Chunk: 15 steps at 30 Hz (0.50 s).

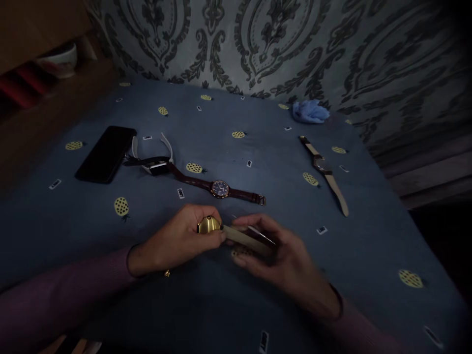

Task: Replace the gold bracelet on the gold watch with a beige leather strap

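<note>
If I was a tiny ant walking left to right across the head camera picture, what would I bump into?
Bowl → black phone → white-strapped watch → gold watch, held in the left hand → pale-strapped watch lying on the table. Things with overlapping places are left out.

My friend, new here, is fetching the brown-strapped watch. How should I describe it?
On the blue tablecloth printed with yellow pineapples, look just beyond the left hand. The brown-strapped watch lies there, one strap end by the white-strapped watch. Its brown strap, with a round dark dial, sets it apart from that one and the pale-strapped watch farther right.
</note>
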Available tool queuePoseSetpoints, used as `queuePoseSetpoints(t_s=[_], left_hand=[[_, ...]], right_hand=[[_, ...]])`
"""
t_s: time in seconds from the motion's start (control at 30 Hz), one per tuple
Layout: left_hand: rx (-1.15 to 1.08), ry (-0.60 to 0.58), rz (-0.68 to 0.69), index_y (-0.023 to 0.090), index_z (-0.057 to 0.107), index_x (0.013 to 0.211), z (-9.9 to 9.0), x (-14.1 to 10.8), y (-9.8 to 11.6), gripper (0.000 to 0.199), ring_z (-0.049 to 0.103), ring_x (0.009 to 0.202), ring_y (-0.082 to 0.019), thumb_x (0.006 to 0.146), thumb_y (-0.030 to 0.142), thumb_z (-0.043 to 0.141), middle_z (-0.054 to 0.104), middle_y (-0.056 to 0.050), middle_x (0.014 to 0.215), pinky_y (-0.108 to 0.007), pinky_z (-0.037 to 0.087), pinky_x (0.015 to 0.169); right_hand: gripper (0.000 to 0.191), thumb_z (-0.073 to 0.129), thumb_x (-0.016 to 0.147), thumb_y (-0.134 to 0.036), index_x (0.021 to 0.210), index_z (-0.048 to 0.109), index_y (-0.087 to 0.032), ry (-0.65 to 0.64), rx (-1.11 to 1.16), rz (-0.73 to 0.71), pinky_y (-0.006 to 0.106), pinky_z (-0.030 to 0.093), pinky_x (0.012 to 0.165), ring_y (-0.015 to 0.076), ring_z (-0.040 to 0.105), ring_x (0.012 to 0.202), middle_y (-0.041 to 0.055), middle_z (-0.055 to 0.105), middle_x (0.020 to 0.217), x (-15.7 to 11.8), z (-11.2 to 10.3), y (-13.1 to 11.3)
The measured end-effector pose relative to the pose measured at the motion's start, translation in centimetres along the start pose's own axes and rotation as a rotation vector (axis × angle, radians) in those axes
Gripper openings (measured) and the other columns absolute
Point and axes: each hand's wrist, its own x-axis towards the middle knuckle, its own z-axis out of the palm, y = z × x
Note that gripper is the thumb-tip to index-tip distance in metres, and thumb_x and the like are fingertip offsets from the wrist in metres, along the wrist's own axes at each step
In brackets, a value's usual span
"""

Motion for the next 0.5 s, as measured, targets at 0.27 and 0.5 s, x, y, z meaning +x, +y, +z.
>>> queuePoseSetpoints(t_s=[0.27, 0.5], left_hand=[[0.044, 0.017, -0.003, 0.016, 0.047, 0.068, 0.1, 0.1, -0.2, 0.019, 0.027, 0.050, -0.005, 0.082, 0.023, 0.058, 0.034, 0.009, 0.056, -0.017, 0.022, 0.044], [0.068, 0.038, 0.005, 0.016, 0.048, 0.069, 0.3, 0.0, -0.3, 0.018, 0.029, 0.050, -0.006, 0.081, 0.024, 0.059, 0.034, 0.009, 0.055, -0.018, 0.023, 0.044]], right_hand=[[0.011, 0.068, 0.086, -0.035, 0.086, 0.068, -0.024, 0.381, -0.180, -0.149, 0.021, 0.054, 0.057, 0.0122, 0.063, 0.062, 0.0005, 0.066, 0.073, -2.0, -3.3, -1.7], [0.015, 0.046, 0.099, -0.030, 0.111, 0.053, -0.024, 0.184, -0.108, -0.109, 0.020, 0.046, 0.048, 0.0106, 0.056, 0.053, -0.0028, 0.062, 0.065, -2.7, 1.6, -2.4]])
